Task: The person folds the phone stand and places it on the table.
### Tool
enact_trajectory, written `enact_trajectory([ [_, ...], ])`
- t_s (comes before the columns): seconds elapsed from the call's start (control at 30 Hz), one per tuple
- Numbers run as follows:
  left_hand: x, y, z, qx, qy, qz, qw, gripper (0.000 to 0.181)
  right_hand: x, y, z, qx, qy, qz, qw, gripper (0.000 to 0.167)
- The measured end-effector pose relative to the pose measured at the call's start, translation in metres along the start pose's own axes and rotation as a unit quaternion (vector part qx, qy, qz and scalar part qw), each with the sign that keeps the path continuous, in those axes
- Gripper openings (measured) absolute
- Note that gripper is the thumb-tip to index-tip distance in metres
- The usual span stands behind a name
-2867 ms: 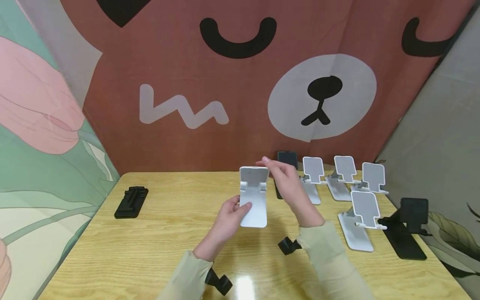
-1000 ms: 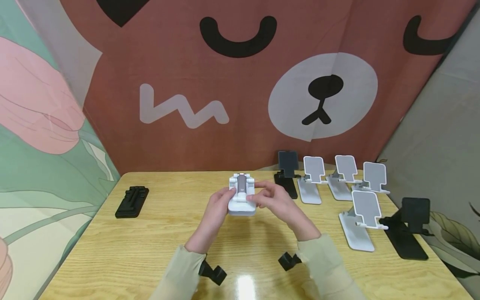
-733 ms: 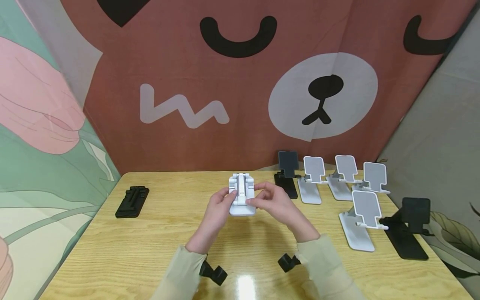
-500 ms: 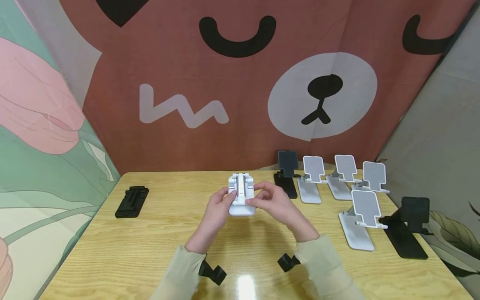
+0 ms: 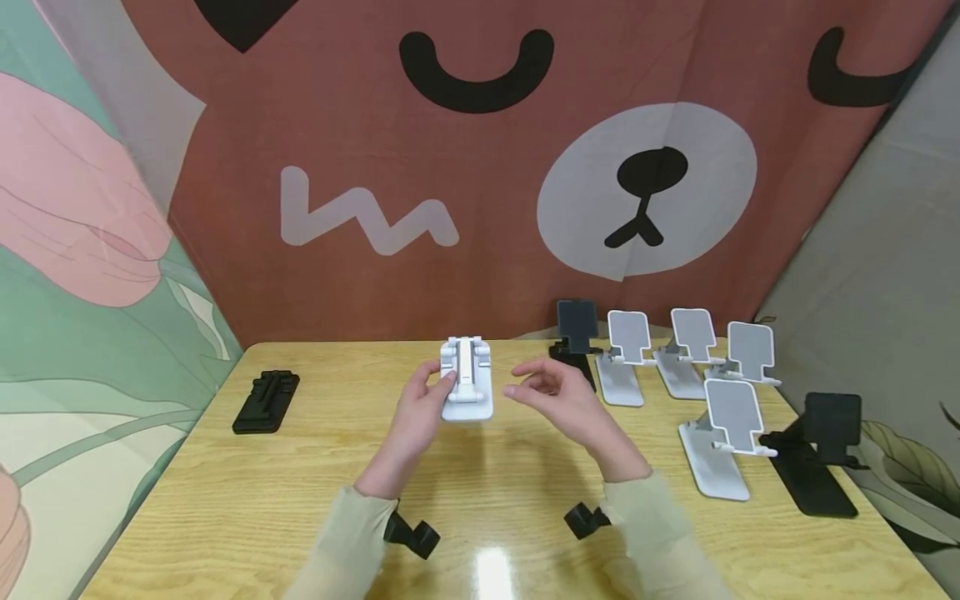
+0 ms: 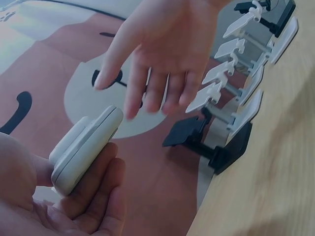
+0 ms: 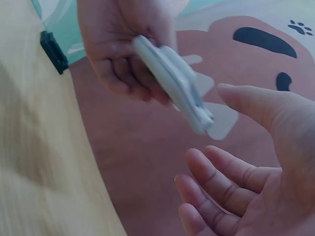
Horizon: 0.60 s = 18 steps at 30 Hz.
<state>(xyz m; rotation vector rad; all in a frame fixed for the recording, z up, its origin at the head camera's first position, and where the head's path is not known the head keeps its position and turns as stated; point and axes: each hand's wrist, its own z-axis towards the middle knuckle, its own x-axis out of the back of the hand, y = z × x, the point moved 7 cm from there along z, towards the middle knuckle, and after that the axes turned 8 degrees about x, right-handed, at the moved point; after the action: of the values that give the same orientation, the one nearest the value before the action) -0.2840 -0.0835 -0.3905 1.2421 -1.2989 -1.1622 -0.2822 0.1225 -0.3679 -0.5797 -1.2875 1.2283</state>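
Observation:
A folded white phone stand (image 5: 467, 383) is held above the table by my left hand (image 5: 420, 410), thumb on its near face and fingers behind. The left wrist view shows the stand (image 6: 86, 150) edge-on, lying between thumb and curled fingers. My right hand (image 5: 564, 402) hovers just right of it with nothing in its grasp. In the right wrist view that hand (image 7: 256, 182) has thumb and fingers spread apart, a gap away from the stand (image 7: 172, 83).
A folded black phone stand (image 5: 266, 402) lies at the table's left. Unfolded stands line the right side: several white ones, including a near one (image 5: 716, 458), a black one (image 5: 813, 454) at the edge and another black one (image 5: 576, 329) at the back. A printed cloth hangs behind.
The white stand was turned from its smooth side and its support folded flat. Most recently my right hand has let go and moved right, while my left hand carried the stand slightly left.

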Motion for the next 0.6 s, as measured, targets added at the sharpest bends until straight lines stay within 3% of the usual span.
enact_trajectory([
  [0.4,0.035,0.003,0.001,0.033,0.037,0.014,0.9987,0.042,0.041,-0.002,-0.012,-0.019,0.051,-0.003,0.9985,0.037],
  [0.6,0.052,0.001,0.003,0.033,0.047,0.012,0.9983,0.042,0.063,-0.002,-0.019,-0.027,0.087,-0.017,0.9957,0.04],
])
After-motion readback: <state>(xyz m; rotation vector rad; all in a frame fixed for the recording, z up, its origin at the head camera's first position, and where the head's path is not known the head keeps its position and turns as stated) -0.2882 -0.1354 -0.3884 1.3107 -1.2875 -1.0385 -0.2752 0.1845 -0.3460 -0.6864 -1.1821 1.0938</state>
